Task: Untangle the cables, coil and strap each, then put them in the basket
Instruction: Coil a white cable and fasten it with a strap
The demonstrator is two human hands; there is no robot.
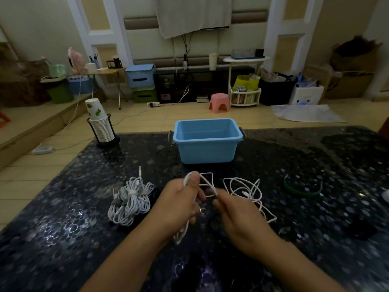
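Both hands grip white cable [207,183] w/ curled fingers: left hand [181,200], right hand [236,214], just in front of blue basket [207,144]; strapped coils [130,200] left of basket, on worktop [315,165]

Both hands blur at the fingertips; the white cable [207,186] vanishes inside them, and a pale object [386,196] far right is cut off.

Left hand [181,200], right hand [240,216]: bare forearms, no sleeves visible

Glossy speckled table [294,165] (stone-like); smooth plastic basket [205,151]; paper cups [102,128].
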